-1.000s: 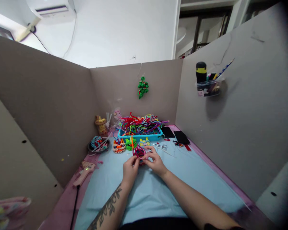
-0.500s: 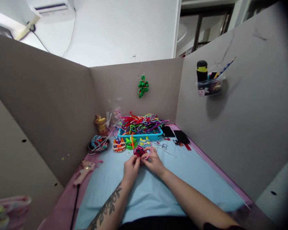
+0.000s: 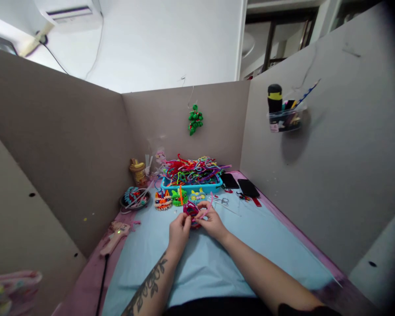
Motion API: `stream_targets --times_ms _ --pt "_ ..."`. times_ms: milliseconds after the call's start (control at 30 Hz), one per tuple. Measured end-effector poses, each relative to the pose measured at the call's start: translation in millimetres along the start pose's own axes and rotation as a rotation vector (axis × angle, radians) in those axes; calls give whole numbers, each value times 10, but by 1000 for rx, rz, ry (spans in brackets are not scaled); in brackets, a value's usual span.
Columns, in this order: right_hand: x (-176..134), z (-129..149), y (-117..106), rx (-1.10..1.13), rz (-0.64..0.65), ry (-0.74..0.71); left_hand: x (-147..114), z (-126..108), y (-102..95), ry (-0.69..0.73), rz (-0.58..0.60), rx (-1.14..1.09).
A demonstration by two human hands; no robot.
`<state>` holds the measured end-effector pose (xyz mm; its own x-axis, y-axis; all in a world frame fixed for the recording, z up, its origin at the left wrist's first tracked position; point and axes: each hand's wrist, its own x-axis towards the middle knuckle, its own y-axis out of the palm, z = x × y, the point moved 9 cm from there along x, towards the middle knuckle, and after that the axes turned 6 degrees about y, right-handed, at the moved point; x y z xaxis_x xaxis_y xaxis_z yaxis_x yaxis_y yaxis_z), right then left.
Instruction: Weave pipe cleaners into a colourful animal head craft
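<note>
Magenta fuzzy-stem craft piece, an open, cage-like form of bent strands, sits between the two hands, just above the light blue cloth or resting on it; which, I cannot tell. The left hand pinches its near left edge between thumb and fingertips; the right hand is closed on its near right side, where a pale pink fuzzy stem rises past the fingers. Just beyond the grip stand an orange-and-white striped figure, a bright green figure and a blue-and-yellow figure. Farther beyond is a bright blue plastic tray heaped with multicoloured fuzzy stems. Right of the grip lie small metal scissors; well to its left are a round dark bowl and a pink glue gun.
</note>
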<state>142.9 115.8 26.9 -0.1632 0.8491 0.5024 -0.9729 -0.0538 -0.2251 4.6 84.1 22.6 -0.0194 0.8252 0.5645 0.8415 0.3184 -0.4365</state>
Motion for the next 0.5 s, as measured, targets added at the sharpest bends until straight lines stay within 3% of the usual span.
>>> stream_targets --times_ms 233,367,500 --pt "21 -83 -19 41 -10 48 7 -42 66 74 89 -1" --pt "18 -67 -28 28 -24 41 -1 -116 81 159 110 99" --pt "10 -45 -46 31 -41 43 -21 -138 98 156 117 215"
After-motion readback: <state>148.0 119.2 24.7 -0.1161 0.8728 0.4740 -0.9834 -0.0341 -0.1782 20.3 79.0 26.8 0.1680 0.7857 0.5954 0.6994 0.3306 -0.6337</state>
